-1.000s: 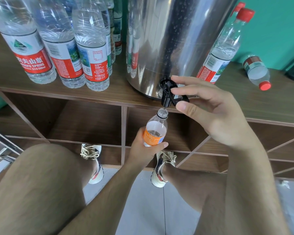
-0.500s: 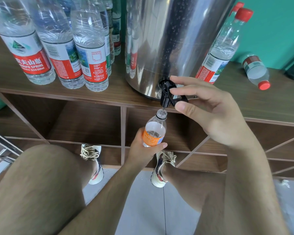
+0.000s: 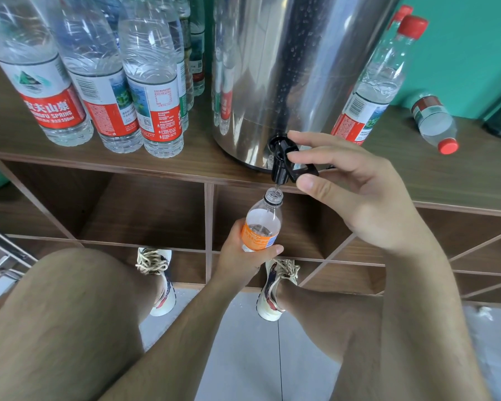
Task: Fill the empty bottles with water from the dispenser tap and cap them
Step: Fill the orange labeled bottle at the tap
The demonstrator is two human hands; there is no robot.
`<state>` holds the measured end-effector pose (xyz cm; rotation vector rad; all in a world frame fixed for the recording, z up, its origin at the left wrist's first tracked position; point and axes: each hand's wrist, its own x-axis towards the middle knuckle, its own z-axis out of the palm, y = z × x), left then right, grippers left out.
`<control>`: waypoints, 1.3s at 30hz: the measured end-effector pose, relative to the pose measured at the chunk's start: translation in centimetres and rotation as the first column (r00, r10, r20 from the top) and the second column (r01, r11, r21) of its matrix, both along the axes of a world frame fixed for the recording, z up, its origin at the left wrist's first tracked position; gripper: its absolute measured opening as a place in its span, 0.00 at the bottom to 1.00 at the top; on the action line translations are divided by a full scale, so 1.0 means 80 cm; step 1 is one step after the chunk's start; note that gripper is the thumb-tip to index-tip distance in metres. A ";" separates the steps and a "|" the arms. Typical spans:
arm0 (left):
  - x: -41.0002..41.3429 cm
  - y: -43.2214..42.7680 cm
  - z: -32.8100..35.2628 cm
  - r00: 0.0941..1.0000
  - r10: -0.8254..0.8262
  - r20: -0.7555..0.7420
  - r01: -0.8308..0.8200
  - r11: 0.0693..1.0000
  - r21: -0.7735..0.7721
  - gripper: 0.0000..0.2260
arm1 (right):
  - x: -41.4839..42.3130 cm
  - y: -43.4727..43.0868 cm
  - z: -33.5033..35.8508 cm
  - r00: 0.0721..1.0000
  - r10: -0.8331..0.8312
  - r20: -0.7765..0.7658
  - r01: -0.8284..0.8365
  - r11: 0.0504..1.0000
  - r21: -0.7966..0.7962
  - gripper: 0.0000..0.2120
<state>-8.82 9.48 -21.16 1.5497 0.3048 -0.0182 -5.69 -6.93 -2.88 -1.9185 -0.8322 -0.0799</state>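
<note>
Curling round the orange-labelled bottle (image 3: 262, 227), the left grip (image 3: 240, 256) holds its open mouth just under the black tap (image 3: 282, 162) of the steel dispenser (image 3: 287, 68) on the counter (image 3: 185, 160); the right grip (image 3: 359, 192) pinches the tap's lever.

Teal wall (image 3: 460, 53), wooden cubby shelf (image 3: 99, 166), pale tiled floor (image 3: 243, 357)
</note>
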 end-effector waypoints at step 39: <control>-0.002 0.000 0.004 1.000 -0.003 0.004 0.003 1.000 0.008 0.27 | -0.001 0.000 0.002 1.000 0.002 -0.011 -0.002 1.000 0.007 0.12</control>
